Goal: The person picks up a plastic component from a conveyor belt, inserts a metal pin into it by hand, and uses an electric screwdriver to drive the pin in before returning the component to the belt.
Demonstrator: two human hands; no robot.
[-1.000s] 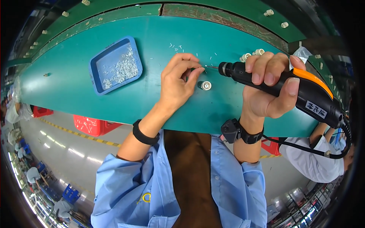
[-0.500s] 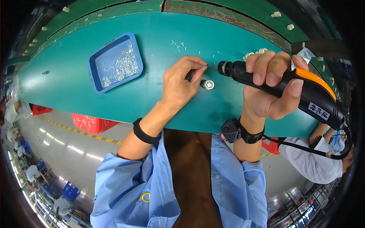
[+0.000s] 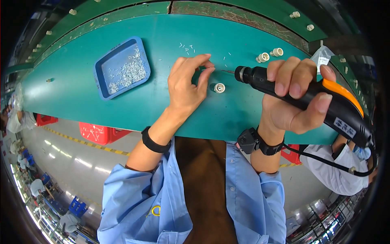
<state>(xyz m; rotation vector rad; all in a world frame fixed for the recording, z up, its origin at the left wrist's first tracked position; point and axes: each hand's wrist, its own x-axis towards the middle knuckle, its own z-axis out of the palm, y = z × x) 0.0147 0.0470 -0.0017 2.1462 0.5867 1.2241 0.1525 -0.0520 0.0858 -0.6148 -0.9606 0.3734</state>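
Note:
A black-and-orange electric screwdriver [image 3: 260, 77] is wrapped in the fingers of my right hand [image 3: 294, 85], its thin bit pointing left. Just beyond the bit's tip is my left hand [image 3: 185, 85], thumb and index finger apart, with no part seen between them. Below the bit stands a small round metal-and-white fitting [image 3: 219, 88] on the green table [image 3: 162, 110]. Loose silvery pins or screws [image 3: 187, 49] lie scattered farther back; they are too small to tell which.
At the left, a blue tray [image 3: 98, 79] holds a heap of the same small pieces. Two more fittings, one pale [image 3: 277, 52], lie behind the screwdriver, near a clear plastic bag [image 3: 322, 55]. A cable [image 3: 321, 160] trails from the screwdriver. Red stools [image 3: 97, 132] and other people are beyond the table.
My left thumb and index finger have parted and drawn back from the bit's tip. The screwdriver has shifted slightly to the right in my right hand.

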